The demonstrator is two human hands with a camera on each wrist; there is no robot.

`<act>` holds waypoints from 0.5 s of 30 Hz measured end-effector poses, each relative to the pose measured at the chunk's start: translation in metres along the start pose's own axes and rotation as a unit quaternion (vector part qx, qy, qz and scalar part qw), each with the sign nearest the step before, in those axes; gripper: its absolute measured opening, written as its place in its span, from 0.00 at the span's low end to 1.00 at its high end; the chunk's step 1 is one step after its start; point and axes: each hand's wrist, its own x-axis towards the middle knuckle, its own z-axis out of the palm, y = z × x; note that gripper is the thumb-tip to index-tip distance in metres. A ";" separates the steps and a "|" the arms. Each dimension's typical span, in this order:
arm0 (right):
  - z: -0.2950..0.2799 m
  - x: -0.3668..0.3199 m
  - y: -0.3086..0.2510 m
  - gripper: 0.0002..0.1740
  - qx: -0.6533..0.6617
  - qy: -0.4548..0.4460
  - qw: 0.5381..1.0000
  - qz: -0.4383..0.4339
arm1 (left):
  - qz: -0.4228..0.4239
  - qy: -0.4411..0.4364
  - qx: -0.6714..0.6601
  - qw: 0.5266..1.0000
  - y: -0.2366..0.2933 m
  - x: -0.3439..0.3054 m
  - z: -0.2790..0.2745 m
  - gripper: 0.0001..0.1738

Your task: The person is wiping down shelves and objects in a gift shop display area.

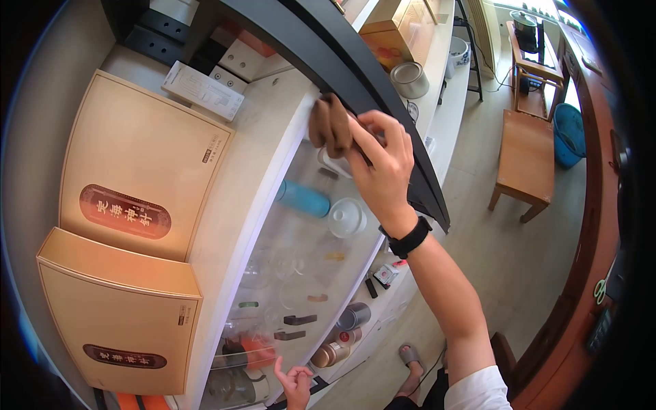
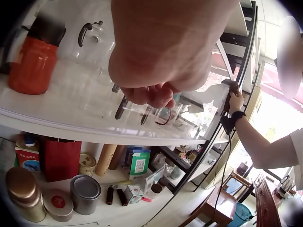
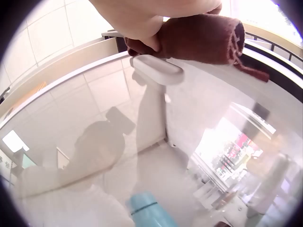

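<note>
In the head view my right hand point(image 1: 384, 171), with a black band at its wrist, grips a folded brown cloth point(image 1: 331, 126) at the far upper corner of the cabinet's glass front point(image 1: 287, 236). The cloth point(image 3: 201, 40) hangs over the top of the glass in the right wrist view, beside a white oblong piece point(image 3: 158, 70). My left hand point(image 1: 295, 389) is low at the near end of the glass, index finger raised and the others loosely bent, holding nothing. Seen from the left wrist, that hand point(image 2: 161, 61) overlaps the glass and its dark handles point(image 2: 122, 108).
Behind the glass stand a light-blue bottle point(image 1: 304, 198), a white lidded container point(image 1: 346, 218) and an orange-red jar point(image 2: 33, 71). Two gold boxes point(image 1: 143, 171) occupy the upper shelf. Tins point(image 2: 85, 188) line the lower shelf. A wooden stool point(image 1: 525, 157) stands on the floor.
</note>
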 end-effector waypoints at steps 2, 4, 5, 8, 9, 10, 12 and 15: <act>-0.007 -0.026 0.020 0.28 0.000 -0.022 1.000 0.021 | -0.004 0.003 0.004 1.000 0.002 0.000 0.000 0.40; -0.017 -0.059 0.044 0.27 -0.007 -0.040 0.998 0.046 | 0.006 0.001 0.000 1.000 0.001 0.001 0.000 0.40; -0.022 -0.078 0.056 0.27 -0.013 -0.049 0.997 0.059 | 0.011 0.001 -0.002 1.000 0.000 0.001 0.000 0.39; -0.033 -0.135 0.083 0.24 -0.008 -0.065 0.987 0.149 | 0.000 0.003 -0.002 1.000 -0.003 0.000 0.000 0.40; -0.034 -0.148 0.086 0.22 -0.002 -0.068 0.980 0.186 | 0.004 0.000 -0.001 1.000 -0.004 0.000 0.000 0.40; -0.035 -0.157 0.085 0.22 -0.002 -0.060 0.977 0.207 | 0.009 -0.001 0.000 1.000 -0.005 0.000 -0.001 0.40; -0.035 -0.166 0.079 0.20 -0.002 -0.044 0.968 0.246 | 0.009 -0.003 -0.001 1.000 -0.006 -0.001 -0.003 0.41; -0.034 -0.170 0.046 0.21 0.042 -0.040 0.971 0.232 | 0.003 -0.004 -0.005 1.000 -0.008 0.000 -0.005 0.41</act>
